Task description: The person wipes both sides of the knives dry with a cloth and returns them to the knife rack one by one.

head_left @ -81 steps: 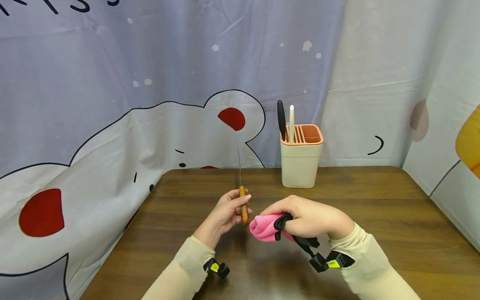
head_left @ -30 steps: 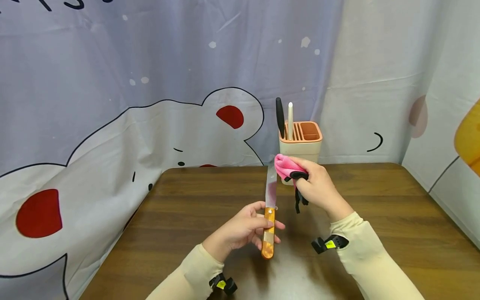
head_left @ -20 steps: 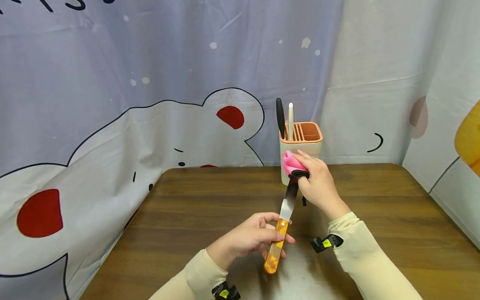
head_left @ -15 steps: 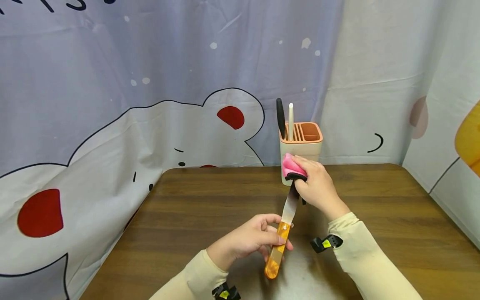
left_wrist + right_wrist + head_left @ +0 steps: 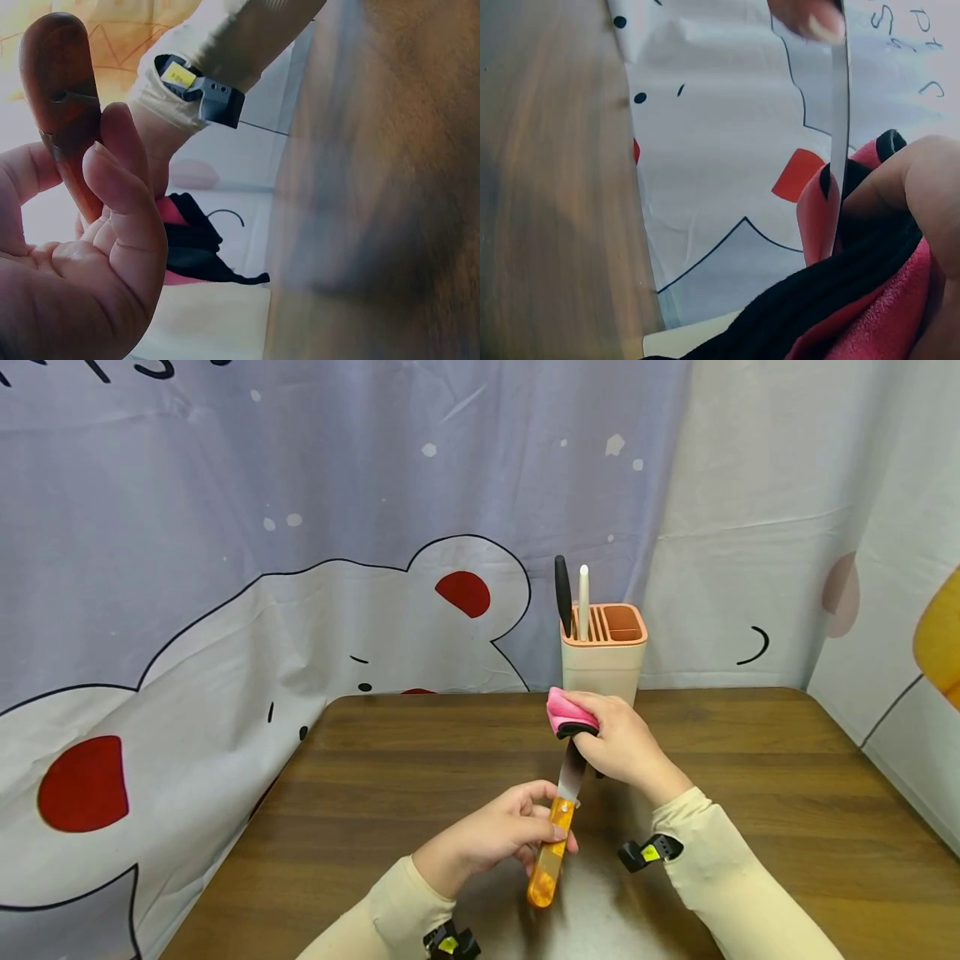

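A knife with a marbled orange handle (image 5: 551,860) is held up over the table, tilted with its blade (image 5: 572,777) pointing away. My left hand (image 5: 491,835) pinches the handle between thumb and fingers, its butt end sticking out in the left wrist view. A pink cloth with black edging (image 5: 570,712) is folded over the outer blade, hiding the tip in the head view. My right hand (image 5: 628,742) grips that cloth around the blade. In the right wrist view the thin blade (image 5: 841,97) runs into the folded cloth (image 5: 885,315).
A cream knife holder with an orange slotted top (image 5: 603,664) stands at the table's back edge, just behind my right hand. A black-handled knife (image 5: 562,597) and a white-handled one (image 5: 583,602) stand in it. A printed curtain (image 5: 337,627) hangs behind the wooden table (image 5: 397,752).
Earlier the cloth was apart from the knife, which stood edge-on; the blade was then turned and the cloth brought onto it. Lately my right hand slid the cloth slightly down towards the handle.
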Motion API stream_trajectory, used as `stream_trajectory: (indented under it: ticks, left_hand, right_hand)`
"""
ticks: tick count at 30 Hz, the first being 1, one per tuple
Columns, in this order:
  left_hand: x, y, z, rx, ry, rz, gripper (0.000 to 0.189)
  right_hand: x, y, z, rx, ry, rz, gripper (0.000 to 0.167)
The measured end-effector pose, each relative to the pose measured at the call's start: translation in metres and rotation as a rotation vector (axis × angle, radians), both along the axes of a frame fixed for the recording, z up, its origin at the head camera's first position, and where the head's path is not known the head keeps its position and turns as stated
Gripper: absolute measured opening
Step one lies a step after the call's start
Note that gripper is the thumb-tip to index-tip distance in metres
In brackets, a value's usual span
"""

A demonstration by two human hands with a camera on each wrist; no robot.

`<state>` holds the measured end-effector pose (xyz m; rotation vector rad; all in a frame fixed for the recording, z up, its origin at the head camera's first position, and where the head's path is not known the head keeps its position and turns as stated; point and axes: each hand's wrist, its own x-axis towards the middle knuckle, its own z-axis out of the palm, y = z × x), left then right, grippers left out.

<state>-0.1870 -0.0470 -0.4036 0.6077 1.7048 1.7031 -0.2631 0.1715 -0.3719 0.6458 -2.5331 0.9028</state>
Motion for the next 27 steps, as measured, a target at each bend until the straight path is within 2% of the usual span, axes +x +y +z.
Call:
stream_trajectory:
  ticks: [6, 11, 20, 27]
  left_hand:
    - [-0.006, -0.005, -0.002, 0.010, 0.025, 0.020, 0.030]
    - [-0.011, -0.008, -0.004, 0.029, 0.005, 0.052, 0.031]
    - [-0.020, -0.012, -0.009, 0.085, -0.018, 0.120, 0.048]
    - [-0.024, -0.015, -0.014, 0.137, 0.005, 0.178, 0.029]
  right_hand:
    - [0.007, -0.008, 0.004, 0.011, -0.013, 0.067, 0.054]
    - [0.015, -0.015, 0.005, 0.012, -0.033, 0.122, 0.051]
    - [0.030, -0.028, 0.008, 0.047, -0.054, 0.191, 0.049]
    - [0.040, -0.033, 0.012, 0.031, -0.075, 0.273, 0.043]
